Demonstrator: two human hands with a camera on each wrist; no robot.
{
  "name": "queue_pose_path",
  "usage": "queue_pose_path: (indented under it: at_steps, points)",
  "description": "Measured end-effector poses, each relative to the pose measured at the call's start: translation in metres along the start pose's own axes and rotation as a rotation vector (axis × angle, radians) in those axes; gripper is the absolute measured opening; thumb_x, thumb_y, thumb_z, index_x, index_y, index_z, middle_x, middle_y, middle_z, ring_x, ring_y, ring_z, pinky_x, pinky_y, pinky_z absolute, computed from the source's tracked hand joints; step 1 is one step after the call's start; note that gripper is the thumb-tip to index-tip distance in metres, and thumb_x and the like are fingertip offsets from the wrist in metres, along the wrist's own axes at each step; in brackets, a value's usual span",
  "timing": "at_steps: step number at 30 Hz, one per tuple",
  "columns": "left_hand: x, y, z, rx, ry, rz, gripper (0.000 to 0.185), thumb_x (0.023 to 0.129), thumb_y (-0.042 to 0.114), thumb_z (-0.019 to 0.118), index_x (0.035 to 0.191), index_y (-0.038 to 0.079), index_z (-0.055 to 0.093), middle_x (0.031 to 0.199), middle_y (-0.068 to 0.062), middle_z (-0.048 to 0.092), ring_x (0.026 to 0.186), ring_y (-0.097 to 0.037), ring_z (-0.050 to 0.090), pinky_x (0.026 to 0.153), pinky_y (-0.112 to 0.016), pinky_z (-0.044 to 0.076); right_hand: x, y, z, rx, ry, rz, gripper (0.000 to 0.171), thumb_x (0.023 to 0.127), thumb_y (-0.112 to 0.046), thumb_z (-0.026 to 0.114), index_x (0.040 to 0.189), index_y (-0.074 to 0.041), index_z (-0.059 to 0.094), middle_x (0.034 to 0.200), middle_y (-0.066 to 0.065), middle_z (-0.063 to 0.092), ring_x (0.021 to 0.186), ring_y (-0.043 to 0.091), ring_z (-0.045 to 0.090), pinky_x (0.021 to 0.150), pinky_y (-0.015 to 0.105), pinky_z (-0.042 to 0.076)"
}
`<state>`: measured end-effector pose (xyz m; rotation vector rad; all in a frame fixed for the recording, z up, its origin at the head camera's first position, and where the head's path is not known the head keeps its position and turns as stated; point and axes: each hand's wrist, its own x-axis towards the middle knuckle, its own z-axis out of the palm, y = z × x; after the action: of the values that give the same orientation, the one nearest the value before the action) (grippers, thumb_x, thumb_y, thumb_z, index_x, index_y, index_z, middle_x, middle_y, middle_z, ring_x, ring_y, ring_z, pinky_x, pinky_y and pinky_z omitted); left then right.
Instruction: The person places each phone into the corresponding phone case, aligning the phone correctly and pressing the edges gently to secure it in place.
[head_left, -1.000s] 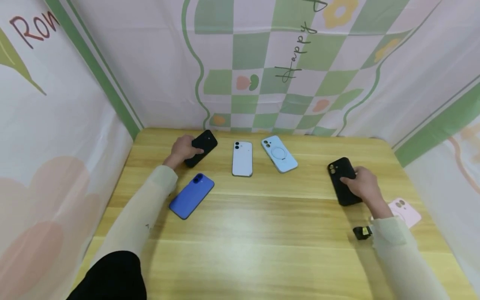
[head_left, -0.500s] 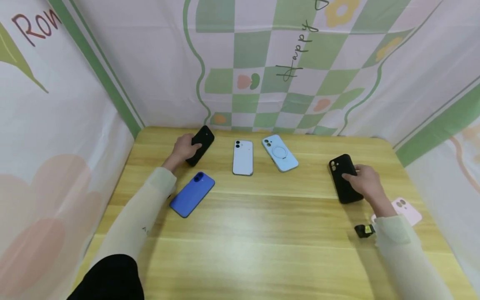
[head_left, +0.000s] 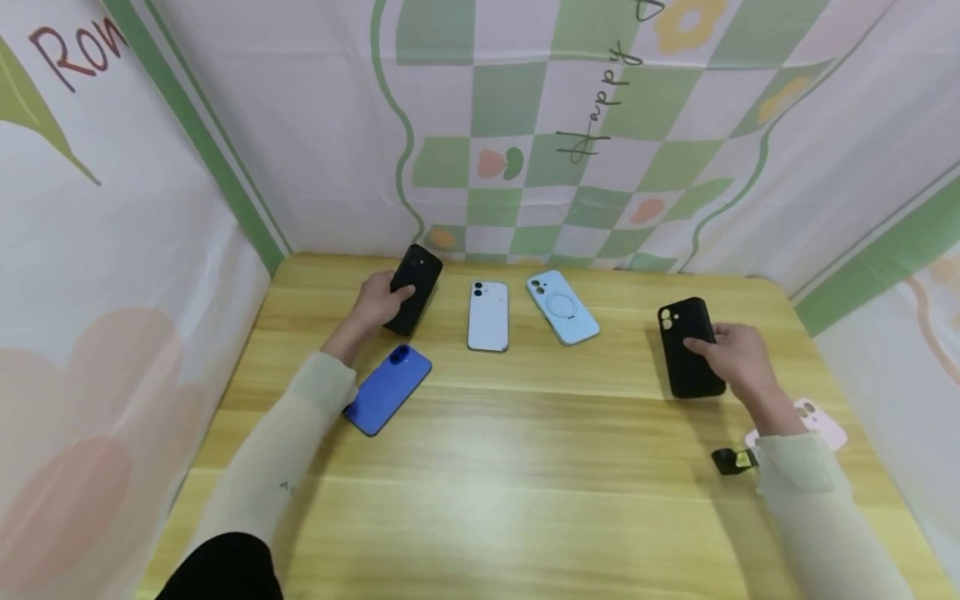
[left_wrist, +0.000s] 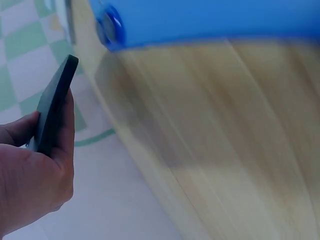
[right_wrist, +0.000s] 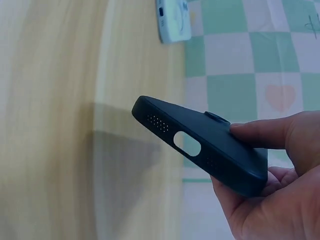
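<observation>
Apparently, left hand (head_left: 377, 302) pinches black phone (head_left: 420, 273); right hand (head_left: 737, 354), black case (head_left: 692, 373).

a slim black phone (head_left: 422, 282), rounded at the corners, with a small camera area near its top end, is gripped in the left hand (head_left: 377, 300), tilted above the far left part of the table (head_left: 525, 467), its top end leaning right. a black phone case (head_left: 684, 368) is pinched in the right hand (head_left: 738, 354), tilted and raised over the table's right side; two camera holes show at its upper left, and its bottom edge has an oval opening beside a cluster of tiny holes.
</observation>
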<state>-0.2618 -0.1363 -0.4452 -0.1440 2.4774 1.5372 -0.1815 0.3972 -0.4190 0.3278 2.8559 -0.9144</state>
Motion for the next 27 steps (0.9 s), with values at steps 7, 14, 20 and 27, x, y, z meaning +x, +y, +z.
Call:
queue_pose_path:
  at_steps: [7,14,20,27]
  points:
    - [-0.018,0.009,0.022,-0.027,-0.04,0.034,0.035,0.112,0.019,0.055,0.136,-0.007,0.057,0.126,-0.025,0.066,0.107,-0.034,0.067,0.092,-0.044,0.059,-0.007,-0.028,-0.001,0.018,0.015,-0.021,0.064,0.106,-0.038,0.065,0.142,0.014,0.055,0.144,0.039,0.053,0.122,0.052,0.062,0.099,0.059,0.056]
    - [-0.037,0.019,0.044,-0.182,-0.097,0.009,0.036,0.113,0.023,0.053,0.138,-0.002,0.055,0.124,-0.021,0.066,0.104,-0.031,0.068,0.087,-0.04,0.06,-0.015,-0.053,0.001,0.104,0.041,-0.073,0.049,0.101,-0.034,0.073,0.124,0.009,0.068,0.111,0.027,0.076,0.074,0.008,0.073,0.062,0.021,0.059]
    - [-0.052,0.027,0.06,-0.199,-0.131,0.067,0.033,0.113,0.022,0.052,0.137,-0.002,0.055,0.122,-0.019,0.066,0.102,-0.028,0.068,0.084,-0.036,0.061,-0.023,-0.074,0.002,0.22,0.007,-0.098,0.048,0.099,-0.037,0.077,0.119,0.007,0.069,0.089,0.002,0.081,0.067,0.002,0.071,0.059,0.021,0.059]
    - [-0.068,0.035,0.075,-0.217,-0.15,0.059,0.031,0.114,0.024,0.052,0.13,-0.001,0.059,0.118,-0.018,0.07,0.101,-0.027,0.07,0.084,-0.037,0.061,-0.034,-0.1,0.006,0.417,-0.067,-0.113,0.05,0.1,-0.029,0.077,0.127,0.009,0.062,0.078,-0.019,0.075,0.069,0.005,0.074,0.063,0.019,0.061]
